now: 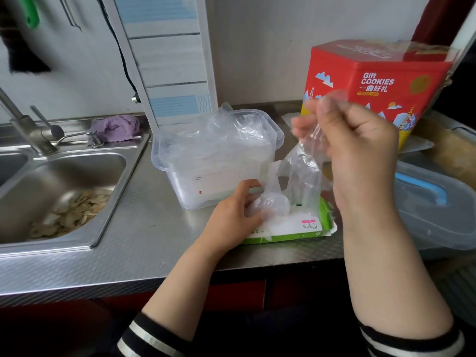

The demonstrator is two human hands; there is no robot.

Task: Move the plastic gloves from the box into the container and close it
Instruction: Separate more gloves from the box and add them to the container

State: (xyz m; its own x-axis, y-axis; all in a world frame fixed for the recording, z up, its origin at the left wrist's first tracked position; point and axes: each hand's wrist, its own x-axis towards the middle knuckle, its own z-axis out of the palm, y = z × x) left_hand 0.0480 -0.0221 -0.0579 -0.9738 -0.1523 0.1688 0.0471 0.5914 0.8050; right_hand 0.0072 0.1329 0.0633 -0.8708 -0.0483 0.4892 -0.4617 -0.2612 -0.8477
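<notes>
While the left hand [235, 215] presses down on the box [291, 226], its fingers [253, 199] curl around a bunched clear glove [274, 202] at the box's opening. This green and white box lies flat on the steel counter [144, 256], just in front of the container [216, 161]. The right hand [360, 140] is raised above the box and to the right of the container, its fingers pinched closed on the top of a second glove [306, 171], which hangs down in a thin clear sheet to the box's opening. The container is a clear plastic tub, open at the top, with crumpled gloves already inside and rising above its rim. Right of the container, behind the raised hand, stands a red cookie tin [373, 81]. Farther right of the container, at the counter's edge, lies a clear lid [438, 215] with a blue strip. Left of the container is a steel sink [64, 197] with pale scraps in its basin, a tap [23, 124] behind it, and a purple cloth [116, 128] on the ledge. Both sleeves [154, 338] are striped black and white
</notes>
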